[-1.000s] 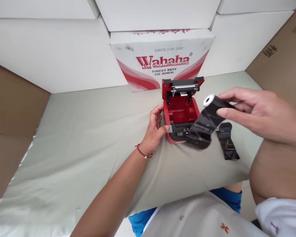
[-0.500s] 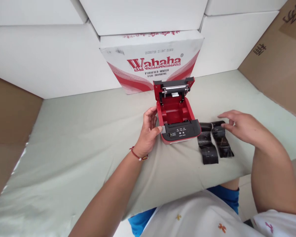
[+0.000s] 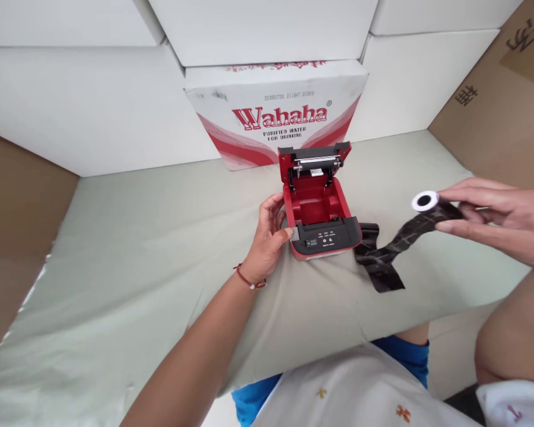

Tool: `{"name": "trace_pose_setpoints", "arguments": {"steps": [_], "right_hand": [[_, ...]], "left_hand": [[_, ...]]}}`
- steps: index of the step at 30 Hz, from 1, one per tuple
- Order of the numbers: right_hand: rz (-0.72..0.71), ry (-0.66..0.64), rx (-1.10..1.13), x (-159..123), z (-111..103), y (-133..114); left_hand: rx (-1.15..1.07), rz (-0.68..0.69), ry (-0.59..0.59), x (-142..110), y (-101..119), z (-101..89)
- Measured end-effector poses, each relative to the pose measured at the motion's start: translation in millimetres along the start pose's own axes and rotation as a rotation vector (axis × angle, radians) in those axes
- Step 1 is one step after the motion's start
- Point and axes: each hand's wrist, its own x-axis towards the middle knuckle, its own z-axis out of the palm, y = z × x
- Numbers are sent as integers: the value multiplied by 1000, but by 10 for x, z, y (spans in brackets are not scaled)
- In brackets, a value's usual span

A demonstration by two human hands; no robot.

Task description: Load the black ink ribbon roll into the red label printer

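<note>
A small red printer [image 3: 318, 209] stands on the table with its lid tipped back and its red paper bay empty. My left hand [image 3: 269, 237] grips the printer's left front corner, thumb on its black front panel. My right hand [image 3: 501, 218] is raised at the right and pinches a black roll [image 3: 427, 204] with a white core. A dark strip [image 3: 398, 242] unwinds from that roll down toward the table. A second black roll [image 3: 376, 264] lies on the table just right of the printer.
A pale green cloth [image 3: 160, 255] covers the table. A white and red Wahaha water carton [image 3: 276, 110] stands right behind the printer, among plain white boxes. Brown cardboard [image 3: 502, 101] rises at the right and also at the left.
My right hand set one black roll down beside the other, then lifted a roll up and to the right, its strip trailing. My left hand has stayed on the printer.
</note>
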Motion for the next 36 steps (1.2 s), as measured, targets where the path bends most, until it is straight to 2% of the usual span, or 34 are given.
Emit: {"name": "trace_pose_setpoints", "arguments": {"steps": [3, 6, 8, 11, 15, 18, 20, 23, 26, 28, 30, 32, 36], "right_hand": [[-137, -142, 43, 227, 60, -414], [-215, -102, -127, 486, 268, -826], [-226, -86, -266, 603, 370, -1092], [-197, -128, -460, 719, 444, -1465], [-157, -234, -600, 905, 542, -1787], [-152, -268, -595, 1061, 661, -1826], [-140, -256, -557, 1139, 745, -1784], [-103, -214, -499, 1213, 862, -1689], [-102, -189, -448, 1246, 929, -1603], [-168, -170, -377, 1227, 902, -1550], [-263, -147, -239, 1163, 804, -1495], [-315, -55, -69, 1072, 662, -1433], [-316, 382, 116, 983, 465, -1291]], "left_hand": [[10, 13, -3, 5, -26, -13], [26, 31, -18, 9, -56, -30], [39, 39, -27, 8, -70, -37], [58, 48, -36, 6, -87, -37], [73, 46, -31, 21, -125, -39], [124, 67, -31, 18, -144, -30], [229, 131, 1, -16, -119, 6], [551, 369, 139, -117, -11, 116], [843, 702, 144, -231, 123, 242], [966, 800, 114, -283, 184, 294], [1040, 814, 89, -308, 212, 311], [1062, 813, 68, -312, 213, 308], [1025, 877, 44, -306, 171, 314]]}}
